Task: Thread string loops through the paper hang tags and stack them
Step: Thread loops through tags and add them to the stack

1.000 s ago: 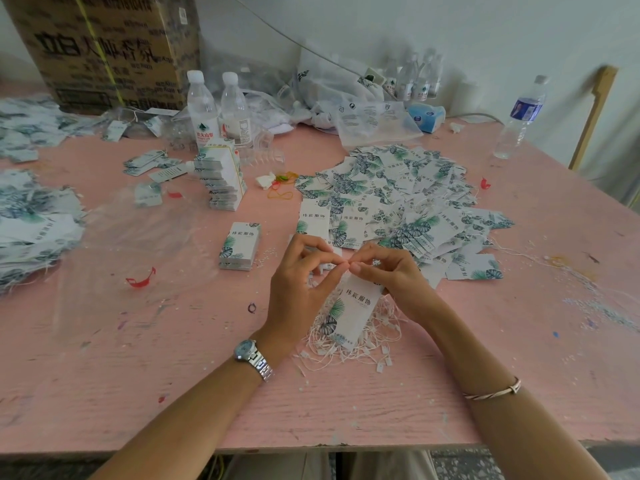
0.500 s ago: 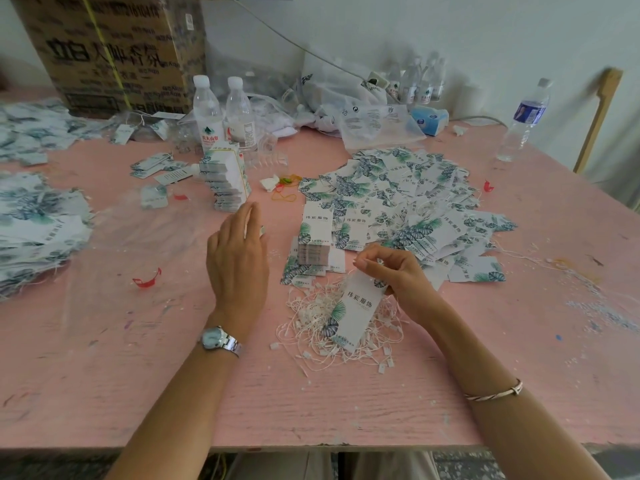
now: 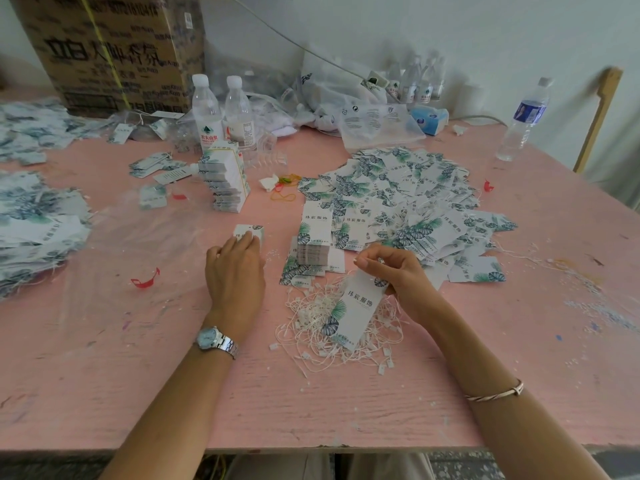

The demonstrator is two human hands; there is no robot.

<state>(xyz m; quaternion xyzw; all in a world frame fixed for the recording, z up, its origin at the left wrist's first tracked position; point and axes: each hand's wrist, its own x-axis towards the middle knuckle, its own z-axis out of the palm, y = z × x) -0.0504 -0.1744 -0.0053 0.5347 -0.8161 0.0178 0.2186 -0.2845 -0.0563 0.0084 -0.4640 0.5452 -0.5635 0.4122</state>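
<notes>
My right hand (image 3: 398, 275) pinches a white hang tag (image 3: 360, 306) with a green leaf print by its top end. The tag hangs tilted over a tangled pile of white string loops (image 3: 311, 323) on the pink table (image 3: 346, 403). My left hand (image 3: 235, 271) lies to the left, palm down, its fingers resting on a small stack of tags (image 3: 248, 232). A neat stack of tags (image 3: 313, 244) stands between the two hands, just beyond the strings. Behind it spreads a wide loose heap of tags (image 3: 398, 199).
A tall banded stack of tags (image 3: 225, 181) and two water bottles (image 3: 221, 116) stand at the back left, before a cardboard box (image 3: 114, 50). More tags (image 3: 31, 223) pile at the left edge. Another bottle (image 3: 523, 119) stands far right. Plastic bags (image 3: 374, 123), rubber bands (image 3: 284, 188) and a red clip (image 3: 145, 280) also lie about.
My left hand let go of the tag at the centre and moved left and forward onto the small stack. My right hand kept the tag, which hangs over the strings.
</notes>
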